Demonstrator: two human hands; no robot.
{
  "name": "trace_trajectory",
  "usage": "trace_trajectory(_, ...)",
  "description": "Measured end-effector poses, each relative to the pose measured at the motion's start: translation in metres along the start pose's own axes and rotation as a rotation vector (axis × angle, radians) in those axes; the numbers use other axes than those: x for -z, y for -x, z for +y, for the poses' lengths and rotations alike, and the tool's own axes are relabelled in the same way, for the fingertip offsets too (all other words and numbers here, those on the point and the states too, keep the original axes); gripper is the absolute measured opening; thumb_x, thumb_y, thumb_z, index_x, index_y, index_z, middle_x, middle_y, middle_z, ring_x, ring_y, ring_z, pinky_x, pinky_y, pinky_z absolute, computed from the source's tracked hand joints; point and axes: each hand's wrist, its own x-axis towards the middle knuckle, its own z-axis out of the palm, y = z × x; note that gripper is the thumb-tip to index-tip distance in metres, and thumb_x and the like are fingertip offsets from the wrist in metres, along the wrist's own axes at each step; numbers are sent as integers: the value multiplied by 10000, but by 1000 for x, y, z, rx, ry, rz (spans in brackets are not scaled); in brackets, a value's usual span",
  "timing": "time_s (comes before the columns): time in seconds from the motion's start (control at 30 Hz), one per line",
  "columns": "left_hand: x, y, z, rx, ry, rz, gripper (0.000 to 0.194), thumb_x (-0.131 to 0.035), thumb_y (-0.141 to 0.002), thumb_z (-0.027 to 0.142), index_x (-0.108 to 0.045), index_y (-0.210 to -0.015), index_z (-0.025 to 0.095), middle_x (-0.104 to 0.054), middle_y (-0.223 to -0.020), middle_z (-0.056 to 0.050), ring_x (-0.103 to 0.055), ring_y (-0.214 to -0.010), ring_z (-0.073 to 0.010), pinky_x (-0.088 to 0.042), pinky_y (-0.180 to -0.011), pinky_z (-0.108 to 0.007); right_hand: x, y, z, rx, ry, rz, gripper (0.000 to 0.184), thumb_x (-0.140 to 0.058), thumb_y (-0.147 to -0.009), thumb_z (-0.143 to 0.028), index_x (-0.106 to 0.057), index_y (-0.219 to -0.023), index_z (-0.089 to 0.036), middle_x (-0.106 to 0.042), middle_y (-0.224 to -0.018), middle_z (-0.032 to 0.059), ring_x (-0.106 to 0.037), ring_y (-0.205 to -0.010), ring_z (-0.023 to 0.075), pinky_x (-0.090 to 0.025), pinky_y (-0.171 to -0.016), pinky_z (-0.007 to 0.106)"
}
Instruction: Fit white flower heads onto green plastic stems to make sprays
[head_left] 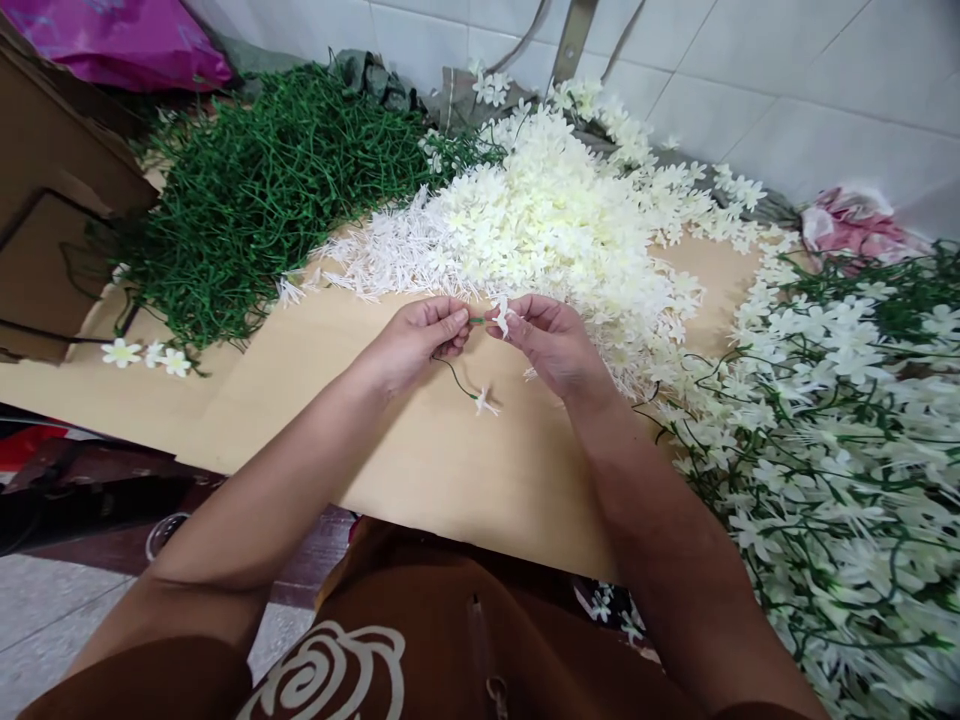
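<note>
Over the middle of the cardboard-covered table (pixel 450 470), my two hands meet almost tip to tip. My left hand (pixel 429 338) pinches a thin green plastic stem (pixel 477 321), its tip pointing right. From below that hand hangs a dark stem branch ending in a white artificial flower (pixel 484 401). Between the thumb and fingers of my right hand (pixel 546 338) is a small white flower head (pixel 502 316), right at the stem's tip. Whether the stem passes into the flower head is hidden by the fingers.
Behind my hands lie a heap of green stems (pixel 292 180) and a large pile of loose white flower heads (pixel 570 200). Stemmed white flowers (pixel 847 460) cover the right side. A cardboard box (pixel 64 200) stands at left, near a purple bag (pixel 120 40). A tiled wall (pixel 787 70) closes the back.
</note>
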Motion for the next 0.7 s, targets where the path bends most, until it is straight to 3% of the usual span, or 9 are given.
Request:
trace_trajectory(0.27, -11, -17, -20, 125, 212, 64, 375, -854, -598, 364, -550, -653, 151, -449, -552, 43, -305, -466, -33, -186, -443, -188, 6, -4, 12, -154, -103, 6, 371, -900, -511, -412, -637, -651, -192, -635, -630, -42, -619, -627, 97, -528, -641, 265)
trace_trajectory(0.43, -13, -15, -18, 149, 220, 113, 380, -840, -633, 334, -522, -610, 129, -476, -516, 38, -315, -445, -19, -199, -429, -162, 5, -4, 12, -226, -110, 17, 371, -908, -504, -386, -624, -630, -182, -653, -632, -42, -618, -607, 87, -530, -694, 269)
trace_trajectory(0.7, -16, -13, -17, 145, 210, 143, 297, -788, -694, 234, -533, -597, 116, -522, -516, 31, -336, -421, -15, -224, -418, -157, 3, -4, 16, -153, 1, 70, 419, -897, -480, -458, -612, -621, -186, -632, -609, -46, -563, -580, 79, -478, -599, 247)
